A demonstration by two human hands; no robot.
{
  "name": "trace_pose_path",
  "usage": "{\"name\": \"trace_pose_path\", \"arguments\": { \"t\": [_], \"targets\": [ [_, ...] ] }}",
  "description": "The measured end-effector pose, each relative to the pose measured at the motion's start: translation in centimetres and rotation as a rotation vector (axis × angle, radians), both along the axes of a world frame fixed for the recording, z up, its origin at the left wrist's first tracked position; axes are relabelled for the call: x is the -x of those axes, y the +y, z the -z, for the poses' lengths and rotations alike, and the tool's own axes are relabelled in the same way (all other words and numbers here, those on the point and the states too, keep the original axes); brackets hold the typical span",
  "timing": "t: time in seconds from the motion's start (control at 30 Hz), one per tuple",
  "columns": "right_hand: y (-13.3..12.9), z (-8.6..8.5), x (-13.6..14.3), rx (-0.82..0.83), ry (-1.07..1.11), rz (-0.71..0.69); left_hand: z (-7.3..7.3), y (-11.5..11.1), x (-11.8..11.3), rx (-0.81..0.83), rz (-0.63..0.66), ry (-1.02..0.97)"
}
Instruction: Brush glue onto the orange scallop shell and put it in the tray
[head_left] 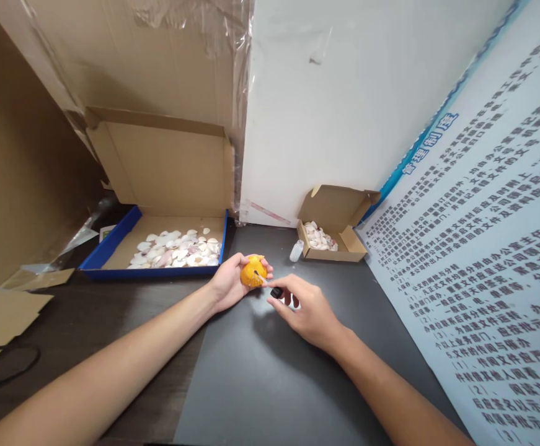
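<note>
My left hand (231, 282) is closed round a small rounded yellow-orange object (252, 272), held palm up above the dark table. It has a dark mark on its face, and its kind is not clear. Between the thumb and fingers of my right hand (304, 305) is a black brush cap (276, 292). A thin pale applicator (265, 283) runs from the cap towards the orange object, and its tip appears to touch the surface. A small whitish bottle (296, 250) without a cap stands slightly tilted beyond my right hand.
A blue-edged cardboard box (158, 272) on the left holds many pale seashells (177, 249). At the back right, a smaller cardboard box (332, 254) holds more shells (318, 237). Cardboard flaps (12, 322) and a black cable (18, 371) lie far left. A printed board (493, 217) borders the right side.
</note>
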State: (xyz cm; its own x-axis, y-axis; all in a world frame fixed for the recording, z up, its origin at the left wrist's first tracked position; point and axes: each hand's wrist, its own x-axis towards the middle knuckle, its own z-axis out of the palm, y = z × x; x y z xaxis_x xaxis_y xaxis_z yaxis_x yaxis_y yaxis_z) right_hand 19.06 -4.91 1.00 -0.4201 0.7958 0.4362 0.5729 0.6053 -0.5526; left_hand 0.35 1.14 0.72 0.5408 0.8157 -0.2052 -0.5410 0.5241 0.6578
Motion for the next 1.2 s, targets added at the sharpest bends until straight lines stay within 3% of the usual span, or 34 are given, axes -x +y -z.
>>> {"name": "trace_pose_path", "arguments": {
  "t": [0.13, 0.33, 0.6, 1.2],
  "targets": [
    [0.0, 0.4, 0.2, -0.009, -0.026, 0.053, 0.1, -0.1, -0.1, 0.010, -0.011, 0.010],
    [-0.3, 0.2, 0.1, 0.103, -0.060, -0.109, 0.0, 0.1, 0.0, 0.003, -0.022, 0.067],
    [0.7, 0.6, 0.7, -0.022, 0.059, 0.073, -0.3, -0.1, -0.2, -0.008, -0.004, 0.061],
    [-0.5, 0.1, 0.6, -0.003, -0.051, -0.060, -0.2, -0.1, -0.1, -0.030, 0.043, 0.102]
  ]
}}
